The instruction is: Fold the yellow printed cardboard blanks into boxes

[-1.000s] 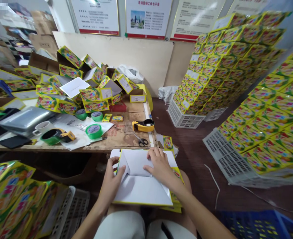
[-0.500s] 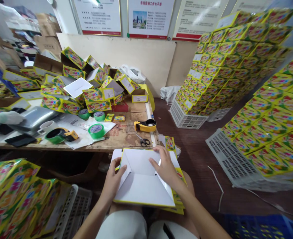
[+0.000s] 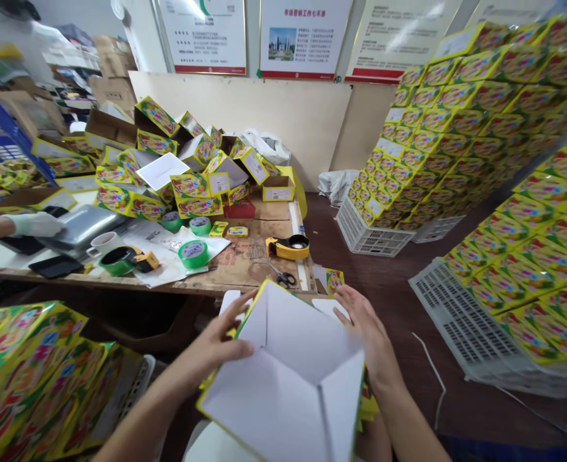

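Observation:
A carton (image 3: pixel 287 372), white inside with yellow-green printed edges, is tilted above my lap with its open side facing me. My left hand (image 3: pixel 230 330) grips its left wall, thumb on the inside and fingers around the outer side. At the right upper corner, my right hand (image 3: pixel 367 327) lies along the outside of the carton with its fingers stretched and apart. Whether its palm presses on the wall I cannot tell. More flat printed cartons (image 3: pixel 370 407) show partly beneath, on my lap.
On the table (image 3: pixel 244 276) are scissors (image 3: pixel 283 276), a yellow tape dispenser (image 3: pixel 287 247), green tape rolls (image 3: pixel 194 254) and a pile of open boxes (image 3: pixel 196 186). Stacked boxes (image 3: pixel 432 141) stand on white crates (image 3: pixel 374 234) at right. A co-worker's gloved hand (image 3: pixel 35 224) is at far left.
The carton has turned and tipped up towards me, its folded side walls now standing. My right hand has moved from the inner flap to the carton's outer right side.

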A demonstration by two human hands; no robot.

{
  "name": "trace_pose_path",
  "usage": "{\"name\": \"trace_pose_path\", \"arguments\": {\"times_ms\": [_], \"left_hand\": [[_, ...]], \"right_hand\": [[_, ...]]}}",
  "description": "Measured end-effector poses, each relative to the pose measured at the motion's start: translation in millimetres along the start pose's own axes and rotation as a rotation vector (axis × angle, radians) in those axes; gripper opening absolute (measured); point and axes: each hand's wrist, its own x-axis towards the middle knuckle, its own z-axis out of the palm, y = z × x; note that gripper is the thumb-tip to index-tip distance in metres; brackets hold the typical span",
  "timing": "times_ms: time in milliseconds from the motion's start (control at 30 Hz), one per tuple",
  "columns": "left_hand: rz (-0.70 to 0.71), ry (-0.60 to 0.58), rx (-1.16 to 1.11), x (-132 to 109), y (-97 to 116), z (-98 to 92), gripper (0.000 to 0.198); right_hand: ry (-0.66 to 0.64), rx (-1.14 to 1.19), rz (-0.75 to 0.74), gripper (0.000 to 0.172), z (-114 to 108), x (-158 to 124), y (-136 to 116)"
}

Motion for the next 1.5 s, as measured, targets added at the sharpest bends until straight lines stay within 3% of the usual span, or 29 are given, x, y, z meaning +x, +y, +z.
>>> {"name": "trace_pose_path", "arguments": {"times_ms": [33,67,100,167,200,233,267,300,367,467,500,567,600,667,800,1133,1300,1433,1500], "left_hand": [[0.115,0.012,0.149,5,24,-10.8,0.081],[0.275,0.114,0.321,12,52,-23.1,0.082],[0.465,0.307,0.509,22,82,-36.5,0.087],[0.798,0.882,0.841,46,143,-63.5,0.106],[0.851,1.057,0.947,58,167,-74.7,0.111],[0.875,1.146,1.023,68,183,-82.8,0.113],[0.867,1.141,1.078,76,189,-87.0,0.113],[0.836,1.053,1.113,82,184,-87.0,0.109],[0.741,0.777,1.168,83,138,-76.9,0.101],[0.465,0.362,1.209,64,13,-53.0,0.098],[0.287,0.235,1.200,54,-30,-46.3,0.104],[-0.005,0.161,1.154,35,-100,-36.5,0.114],[-0.094,0.166,1.128,27,-123,-33.2,0.116],[-0.144,0.214,1.093,17,-149,-29.2,0.116],[-0.115,0.259,1.070,14,-153,-26.6,0.112],[-0.030,0.340,1.071,17,-169,-29.0,0.118],[-0.023,0.362,1.031,12,-166,-24.7,0.115],[0.020,0.402,0.919,9,-164,-21.7,0.113],[0.083,0.437,0.780,7,-156,-24.0,0.111]], "right_hand": [[0.021,0.081,0.048,0.045,-4,2,0],[0.045,0.143,0.102,0.044,-6,3,1],[0.062,0.174,0.152,0.042,-6,4,2],[0.069,0.123,0.197,0.040,-1,3,7],[0.054,0.065,0.195,0.039,5,1,9],[0.022,-0.006,0.177,0.039,12,-1,12],[-0.024,-0.084,0.143,0.039,20,-4,15],[-0.080,-0.164,0.095,0.038,29,-5,18],[-0.202,-0.326,-0.033,0.033,47,-6,26],[-0.356,-0.611,-0.214,0.024,71,0,42],[-0.399,-0.710,-0.247,0.024,79,3,48],[-0.459,-0.854,-0.275,0.027,93,11,59],[-0.476,-0.893,-0.280,0.030,100,15,64],[-0.491,-0.922,-0.288,0.036,113,22,71],[-0.509,-0.975,-0.318,0.031,127,32,76],[-0.485,-1.042,-0.389,0.022,122,24,69],[-0.380,-1.040,-0.463,0.013,131,18,42],[-0.436,-1.000,-0.580,0.006,132,5,18],[-0.457,-1.008,-0.604,0.011,128,-1,4]]}}
